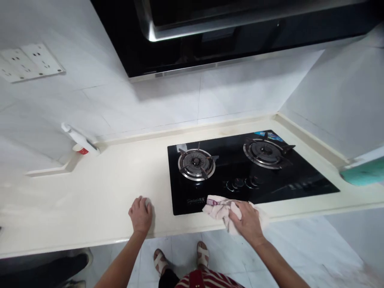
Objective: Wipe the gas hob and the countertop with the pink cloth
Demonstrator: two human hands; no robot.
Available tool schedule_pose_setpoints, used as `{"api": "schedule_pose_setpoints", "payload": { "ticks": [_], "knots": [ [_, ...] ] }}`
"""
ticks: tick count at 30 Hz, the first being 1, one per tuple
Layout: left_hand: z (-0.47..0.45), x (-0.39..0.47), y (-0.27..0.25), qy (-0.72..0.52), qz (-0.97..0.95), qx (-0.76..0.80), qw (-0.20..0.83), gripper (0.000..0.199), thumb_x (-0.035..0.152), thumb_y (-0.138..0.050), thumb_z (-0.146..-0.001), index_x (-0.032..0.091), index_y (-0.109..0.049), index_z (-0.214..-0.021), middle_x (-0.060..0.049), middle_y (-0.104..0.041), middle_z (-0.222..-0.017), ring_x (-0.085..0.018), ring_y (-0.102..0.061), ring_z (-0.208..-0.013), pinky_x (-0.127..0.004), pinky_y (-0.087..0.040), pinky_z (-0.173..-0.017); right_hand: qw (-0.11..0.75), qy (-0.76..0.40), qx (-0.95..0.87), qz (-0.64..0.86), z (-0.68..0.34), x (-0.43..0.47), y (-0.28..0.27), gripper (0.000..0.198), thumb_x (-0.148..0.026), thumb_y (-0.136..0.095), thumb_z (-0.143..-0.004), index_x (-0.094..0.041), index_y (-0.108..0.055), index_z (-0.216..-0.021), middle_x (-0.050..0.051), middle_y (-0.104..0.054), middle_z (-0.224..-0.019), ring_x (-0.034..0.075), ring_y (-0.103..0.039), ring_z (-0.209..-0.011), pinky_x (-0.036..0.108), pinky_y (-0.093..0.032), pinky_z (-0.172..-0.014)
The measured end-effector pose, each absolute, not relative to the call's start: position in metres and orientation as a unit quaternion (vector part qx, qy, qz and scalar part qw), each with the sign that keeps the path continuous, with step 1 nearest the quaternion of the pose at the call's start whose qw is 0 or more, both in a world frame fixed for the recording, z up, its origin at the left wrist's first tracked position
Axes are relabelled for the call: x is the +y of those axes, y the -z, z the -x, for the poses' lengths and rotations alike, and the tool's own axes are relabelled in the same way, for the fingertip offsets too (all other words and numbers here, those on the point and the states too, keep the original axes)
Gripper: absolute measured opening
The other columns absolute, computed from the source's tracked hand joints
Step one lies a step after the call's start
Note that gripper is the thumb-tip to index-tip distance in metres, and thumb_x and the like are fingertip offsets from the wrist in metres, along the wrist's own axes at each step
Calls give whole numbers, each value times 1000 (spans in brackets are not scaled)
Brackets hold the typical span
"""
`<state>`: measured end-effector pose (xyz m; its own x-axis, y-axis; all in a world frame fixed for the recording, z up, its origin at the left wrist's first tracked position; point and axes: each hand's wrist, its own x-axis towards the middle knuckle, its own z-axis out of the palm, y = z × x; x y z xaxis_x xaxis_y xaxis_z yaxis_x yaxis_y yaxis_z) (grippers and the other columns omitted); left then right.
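My right hand (248, 224) is closed on a crumpled pale pink cloth (220, 211) with a purple mark. The cloth lies over the front edge of a black glass gas hob (222, 176) and the strip of counter before it. On the cream countertop (99, 192), left of the hob, rests my left hand (141, 215) with its fingers curled in. A whitish patch shows by its thumb; whether it holds anything I cannot make out. The hob has a left burner (196, 163), a right burner (265, 153) and control knobs (242, 183) near its front.
A black range hood (210, 48) hangs low above the hob. At the back left corner stands a white spray bottle (81, 140) beside a red-and-white item. White sockets (31, 63) are on the wall. A green object (363, 173) lies at the far right. Another person's dark-clothed leg (45, 266) shows at lower left.
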<state>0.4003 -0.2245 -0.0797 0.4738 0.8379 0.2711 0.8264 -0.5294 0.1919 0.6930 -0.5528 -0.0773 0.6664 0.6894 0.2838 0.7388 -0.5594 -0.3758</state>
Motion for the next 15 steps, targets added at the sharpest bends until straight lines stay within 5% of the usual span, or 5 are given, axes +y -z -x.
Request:
{"api": "schedule_pose_setpoints", "payload": {
  "ticks": [5, 15],
  "knots": [
    [-400, -230, 77, -160, -854, 492, 51, 29, 26, -47, -93, 18, -61, -118, -15, -56, -138, -30, -44, -134, -51, -34, -107, 173, 49, -529, 830, -654, -498, 69, 44, -35, -55, -90, -30, -54, -134, 9, -54, -139, 32, -47, -122, 46, -39, -96],
    [-398, -244, 76, -146, -844, 513, 59, 29, 26, -53, -92, 22, -59, -120, -10, -56, -139, -26, -42, -135, -47, -35, -110, 162, 77, -451, 874, -739, -474, 89, 37, -35, -43, -87, -15, -59, -113, 16, -60, -98, 35, -58, -96, 47, -47, -82]
  ]
}}
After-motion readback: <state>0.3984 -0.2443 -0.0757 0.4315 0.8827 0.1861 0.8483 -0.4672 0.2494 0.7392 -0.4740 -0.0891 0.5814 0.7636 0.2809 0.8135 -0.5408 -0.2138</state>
